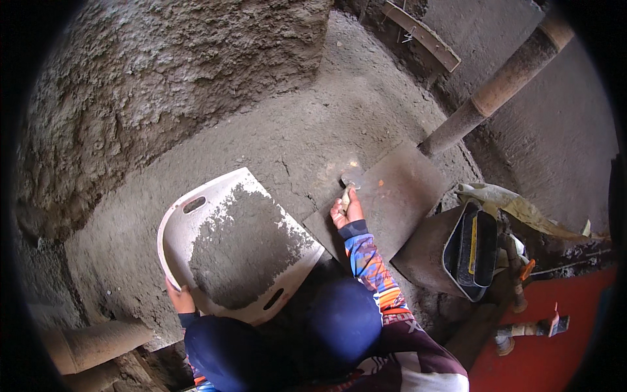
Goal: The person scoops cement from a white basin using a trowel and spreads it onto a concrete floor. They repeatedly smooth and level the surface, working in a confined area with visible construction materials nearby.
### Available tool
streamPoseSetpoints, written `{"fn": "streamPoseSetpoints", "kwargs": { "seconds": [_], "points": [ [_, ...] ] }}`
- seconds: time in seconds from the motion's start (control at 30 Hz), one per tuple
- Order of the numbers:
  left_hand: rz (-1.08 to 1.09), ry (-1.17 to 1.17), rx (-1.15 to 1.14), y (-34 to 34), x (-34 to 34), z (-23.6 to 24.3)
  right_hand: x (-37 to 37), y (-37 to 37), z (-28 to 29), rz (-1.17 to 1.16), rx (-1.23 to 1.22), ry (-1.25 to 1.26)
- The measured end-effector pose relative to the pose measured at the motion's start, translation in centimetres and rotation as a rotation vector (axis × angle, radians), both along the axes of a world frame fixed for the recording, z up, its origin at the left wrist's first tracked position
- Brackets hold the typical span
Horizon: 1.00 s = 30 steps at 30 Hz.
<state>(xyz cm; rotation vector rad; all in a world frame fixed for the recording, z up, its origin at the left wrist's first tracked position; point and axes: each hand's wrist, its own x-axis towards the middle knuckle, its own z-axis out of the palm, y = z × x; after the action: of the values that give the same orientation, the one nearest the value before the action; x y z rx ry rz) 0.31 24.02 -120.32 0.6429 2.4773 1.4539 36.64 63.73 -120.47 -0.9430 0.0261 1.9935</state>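
Note:
My left hand [181,297] grips the lower left rim of a white plastic tray [172,236] with oval handle holes, its inside smeared with grey wet mortar [241,245]. My right hand [347,209] is closed around the pale handle of a trowel [353,179], whose small metal blade is over the upper left part of a flat grey board [405,199], right of the tray.
A rough wall [170,59] rises at upper left. Bamboo poles [496,91] cross at right and lower left [98,343]. A dark container [424,251], a yellowish sack [516,202], pipe fittings [522,330] and a red panel [568,300] lie at right.

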Motion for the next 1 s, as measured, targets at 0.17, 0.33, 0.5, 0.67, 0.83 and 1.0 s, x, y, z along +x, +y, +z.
{"fn": "streamPoseSetpoints", "kwargs": {
  "seconds": [0.17, 0.33, 0.5, 0.67, 0.83, 1.0],
  "points": [
    [0.0, -0.053, 0.047, -0.1, 0.1, -0.1, -1.0, 1.8, -1.3, -0.041, -0.059, -0.117],
    [0.0, -0.011, 0.002, -0.1, 0.3, 0.2, -0.4, 6.3, -2.2, -0.257, -0.053, -0.209],
    [0.003, -0.096, 0.047, -0.1, -0.3, -0.2, 1.7, 8.1, -2.6, -0.23, -0.169, -0.129],
    [0.014, -0.058, -0.016, -0.1, -0.3, -0.2, 2.0, 5.7, -2.1, 0.123, -0.005, -0.024],
    [0.093, -0.078, -0.021, -0.2, -0.2, -0.3, 0.5, 6.9, -1.6, -0.092, 0.003, -0.156],
    [0.027, 0.025, -0.1, -1.4, -0.9, -1.2, -2.5, 11.9, -2.5, -0.341, -0.105, -0.326]
  ]
}}
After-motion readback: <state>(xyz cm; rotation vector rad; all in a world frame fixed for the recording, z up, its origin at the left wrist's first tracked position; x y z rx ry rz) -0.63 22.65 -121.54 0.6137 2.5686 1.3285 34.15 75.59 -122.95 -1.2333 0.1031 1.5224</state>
